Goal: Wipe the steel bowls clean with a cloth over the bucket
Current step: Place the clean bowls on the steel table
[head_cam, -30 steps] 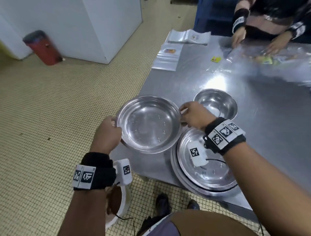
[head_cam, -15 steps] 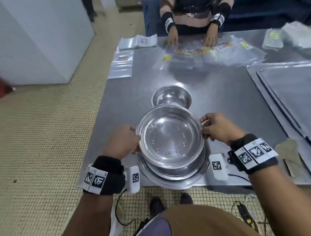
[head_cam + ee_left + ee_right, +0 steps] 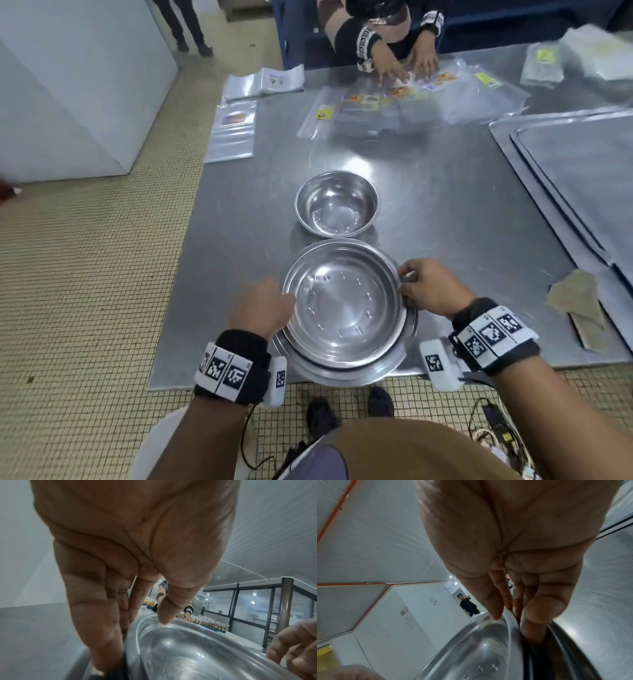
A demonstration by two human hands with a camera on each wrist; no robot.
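A wide steel bowl (image 3: 342,305) sits on top of a stack of larger steel bowls (image 3: 404,356) at the table's near edge. My left hand (image 3: 263,305) pinches its left rim, thumb on top and fingers under, as the left wrist view shows on the bowl (image 3: 188,649). My right hand (image 3: 428,291) pinches the right rim (image 3: 510,618) the same way. A smaller, deeper steel bowl (image 3: 337,204) stands just behind the stack. A tan cloth (image 3: 579,308) lies at the table's right edge. A white bucket rim (image 3: 154,442) shows below the table at bottom left.
The steel table (image 3: 445,212) carries large flat trays (image 3: 575,161) at the right and clear plastic bags (image 3: 236,130) at the far left. Another person's hands (image 3: 404,68) sort packets at the far side. Cables (image 3: 493,428) lie on the tiled floor.
Both hands carried the wide bowl from the left, off the table's edge, to the right and lowered it onto the stack of bowls. The view swung to face the table.
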